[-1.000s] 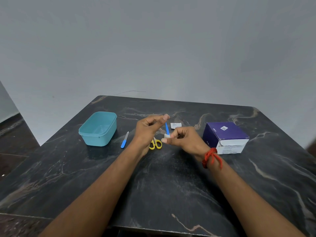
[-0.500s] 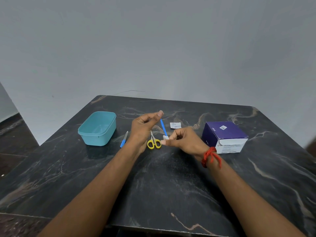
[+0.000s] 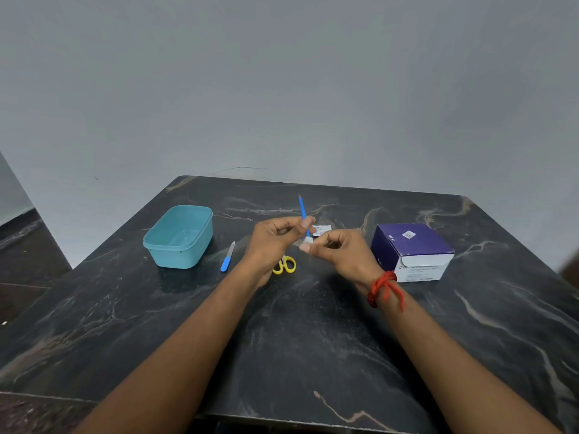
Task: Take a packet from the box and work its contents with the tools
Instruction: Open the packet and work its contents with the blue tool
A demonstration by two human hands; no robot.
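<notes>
Left to right on the counter [image 3: 313, 339]: teal tub [image 3: 178, 236], blue-handled blade [image 3: 227, 256], left hand [image 3: 275, 239] curled against an upright blue stick [image 3: 302, 211], grip unclear, hiding the yellow scissors [image 3: 285, 265] tips, right hand [image 3: 341, 252] pinching a white wad [image 3: 307, 241], packet [image 3: 322, 230] half hidden, purple box [image 3: 410, 249].

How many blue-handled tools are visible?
2. One lies on the table between teal tub and yellow scissors; the other tool is held upright between the left hand and right hand. The box may hide more.
</notes>
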